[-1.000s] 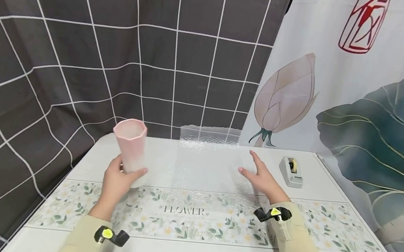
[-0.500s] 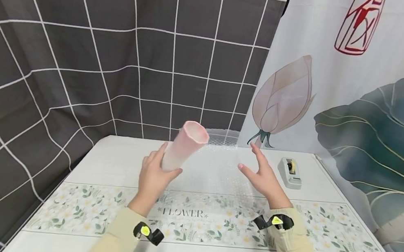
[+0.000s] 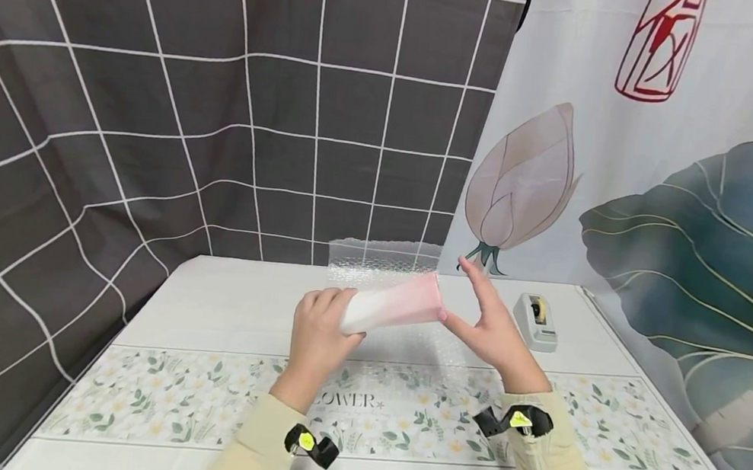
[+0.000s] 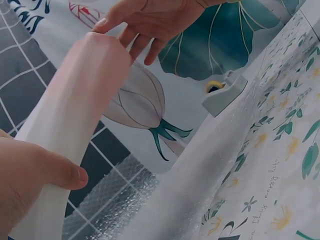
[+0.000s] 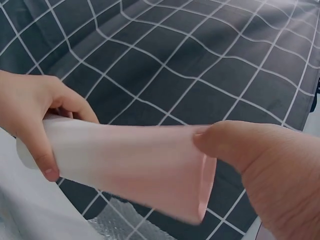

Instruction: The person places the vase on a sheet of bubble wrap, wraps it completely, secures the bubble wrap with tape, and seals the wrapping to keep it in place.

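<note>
My left hand (image 3: 319, 340) grips a faceted vase (image 3: 397, 304), white at its base and fading to pink at the mouth. The vase is tipped nearly onto its side above the table, its mouth toward the right. At that pink rim is my right hand (image 3: 494, 328), fingers spread and thumb reaching the edge. In the right wrist view the thumb (image 5: 225, 142) overlaps the rim; whether it presses there I cannot tell. Beneath the vase lies a sheet of clear bubble wrap (image 3: 381, 255), partly hidden by it and the left hand.
A pale tape dispenser (image 3: 536, 324) with a yellow roll stands right of my right hand. The white table (image 3: 232, 296) carries a printed floral band (image 3: 194, 400). Behind it hang a dark grid curtain (image 3: 280, 102) and a white flowered one (image 3: 555, 39).
My left hand has moved right, carrying the vase from upright at the left to lying nearly level, its mouth now at the right hand. The right hand has stayed almost in place.
</note>
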`<state>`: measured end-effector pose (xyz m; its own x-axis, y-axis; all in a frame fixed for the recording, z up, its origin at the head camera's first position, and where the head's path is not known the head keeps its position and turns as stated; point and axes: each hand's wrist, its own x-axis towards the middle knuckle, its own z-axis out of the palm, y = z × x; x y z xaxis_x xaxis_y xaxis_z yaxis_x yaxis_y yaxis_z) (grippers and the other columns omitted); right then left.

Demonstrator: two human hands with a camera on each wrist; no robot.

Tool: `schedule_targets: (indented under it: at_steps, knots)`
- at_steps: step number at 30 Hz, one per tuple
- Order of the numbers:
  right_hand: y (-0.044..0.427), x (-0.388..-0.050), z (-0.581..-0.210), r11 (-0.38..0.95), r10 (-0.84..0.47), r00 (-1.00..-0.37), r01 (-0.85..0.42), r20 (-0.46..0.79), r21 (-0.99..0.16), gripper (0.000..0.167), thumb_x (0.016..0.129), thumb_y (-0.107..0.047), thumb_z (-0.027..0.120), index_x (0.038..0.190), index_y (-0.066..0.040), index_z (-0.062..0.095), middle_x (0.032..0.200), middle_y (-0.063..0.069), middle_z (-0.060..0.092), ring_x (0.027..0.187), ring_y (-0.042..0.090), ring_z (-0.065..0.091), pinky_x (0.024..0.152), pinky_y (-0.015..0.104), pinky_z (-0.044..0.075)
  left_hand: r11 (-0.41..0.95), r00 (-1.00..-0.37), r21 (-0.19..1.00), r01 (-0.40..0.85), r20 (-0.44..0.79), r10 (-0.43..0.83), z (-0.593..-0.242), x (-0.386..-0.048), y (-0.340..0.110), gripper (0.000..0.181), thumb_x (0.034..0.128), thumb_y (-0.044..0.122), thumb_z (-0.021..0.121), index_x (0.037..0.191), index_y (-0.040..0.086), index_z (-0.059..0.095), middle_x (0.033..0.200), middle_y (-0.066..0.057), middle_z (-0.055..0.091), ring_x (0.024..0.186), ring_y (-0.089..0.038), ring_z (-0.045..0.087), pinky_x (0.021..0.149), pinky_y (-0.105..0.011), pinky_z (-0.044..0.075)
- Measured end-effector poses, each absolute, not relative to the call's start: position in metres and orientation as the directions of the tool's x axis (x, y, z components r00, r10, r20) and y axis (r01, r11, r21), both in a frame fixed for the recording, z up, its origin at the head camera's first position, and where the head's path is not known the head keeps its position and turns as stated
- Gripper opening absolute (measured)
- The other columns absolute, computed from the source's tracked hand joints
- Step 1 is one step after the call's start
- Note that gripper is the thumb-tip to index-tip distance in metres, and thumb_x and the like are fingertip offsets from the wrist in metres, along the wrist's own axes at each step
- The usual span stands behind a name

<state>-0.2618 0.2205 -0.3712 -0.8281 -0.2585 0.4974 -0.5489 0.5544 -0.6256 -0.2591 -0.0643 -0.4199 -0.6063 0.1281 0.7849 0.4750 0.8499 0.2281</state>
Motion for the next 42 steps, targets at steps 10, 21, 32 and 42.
schedule_targets:
  at_steps: [10, 21, 32, 42]
  knots:
    - [0.213, -0.263, -0.380, 0.543, -0.462, -0.763, -0.646, 0.452, -0.536, 0.099, 0.080, -0.017, 0.087, 0.160, -0.011, 0.028, 0.159, 0.017, 0.034, 0.144, 0.039, 0.035, 0.113, 0.061, 0.032, 0.879, -0.608, 0.094, 0.468, 0.756, 0.243, -0.426, -0.255, -0.061, 0.066, 0.0661, 0.022, 0.094, 0.125, 0.014, 0.067, 0.114, -0.003, 0.066, 0.107, -0.026, 0.056, 0.102, -0.045, 0.045]
    - [0.217, -0.269, -0.395, 0.633, -0.484, -0.809, -0.587, 0.335, -0.504, 0.073, 0.076, -0.016, 0.089, 0.140, -0.009, 0.057, 0.135, 0.013, 0.058, 0.119, 0.030, 0.057, 0.100, 0.053, 0.047, 0.855, -0.591, 0.022, 0.519, 0.732, 0.340, -0.432, -0.255, -0.059, 0.066, 0.0674, 0.024, 0.093, 0.128, 0.016, 0.067, 0.118, -0.003, 0.065, 0.108, -0.025, 0.056, 0.103, -0.042, 0.044]
    - [0.221, -0.281, -0.413, 0.609, -0.476, -0.848, -0.510, 0.234, -0.607, 0.073, 0.077, -0.019, 0.089, 0.141, -0.011, 0.056, 0.137, 0.012, 0.058, 0.117, 0.027, 0.057, 0.099, 0.051, 0.046, 0.804, -0.603, 0.004, 0.595, 0.664, 0.443, -0.444, -0.264, -0.074, 0.066, 0.0754, 0.031, 0.088, 0.134, 0.015, 0.064, 0.125, -0.004, 0.065, 0.117, -0.026, 0.057, 0.110, -0.041, 0.042]
    - [0.227, -0.291, -0.438, 0.575, -0.470, -0.858, -0.477, 0.209, -0.665, 0.074, 0.076, -0.018, 0.090, 0.141, -0.008, 0.056, 0.135, 0.016, 0.058, 0.113, 0.028, 0.058, 0.093, 0.045, 0.053, 0.761, -0.633, 0.039, 0.647, 0.584, 0.509, -0.454, -0.269, -0.083, 0.072, 0.0744, 0.034, 0.090, 0.137, 0.015, 0.061, 0.130, -0.003, 0.063, 0.121, -0.025, 0.055, 0.112, -0.042, 0.039]
